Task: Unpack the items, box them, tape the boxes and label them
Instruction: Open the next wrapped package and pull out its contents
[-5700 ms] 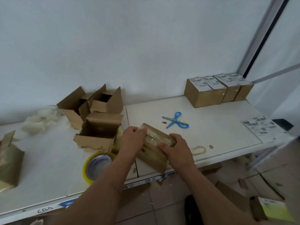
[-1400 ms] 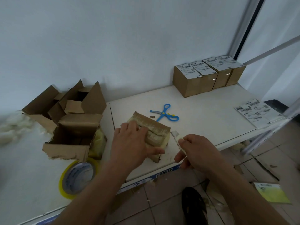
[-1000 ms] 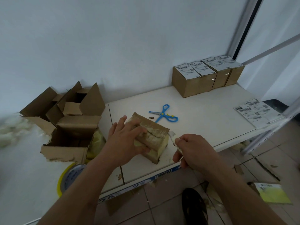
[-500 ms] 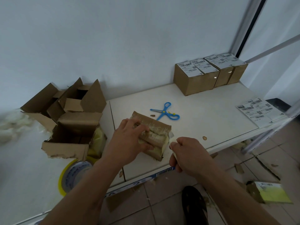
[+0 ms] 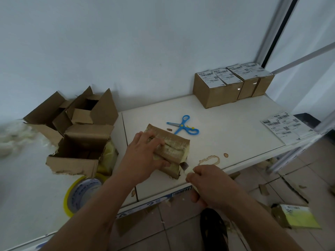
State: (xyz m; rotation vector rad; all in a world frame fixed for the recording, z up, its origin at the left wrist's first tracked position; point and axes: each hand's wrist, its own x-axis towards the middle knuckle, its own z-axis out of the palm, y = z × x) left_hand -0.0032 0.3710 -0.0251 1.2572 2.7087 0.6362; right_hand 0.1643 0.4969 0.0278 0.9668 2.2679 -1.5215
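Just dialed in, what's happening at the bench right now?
A person is opening a taped parcel near the front edge of the white table. The left hand grips the parcel and holds it down, while the right hand pinches what looks like a strip of tape and pulls it off the parcel's right end. The blue scissors lie unused behind it, and four labelled boxes sit at the back right.

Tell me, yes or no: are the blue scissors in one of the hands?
No. The blue scissors lie on the table beyond the taped parcel, clear of both hands.
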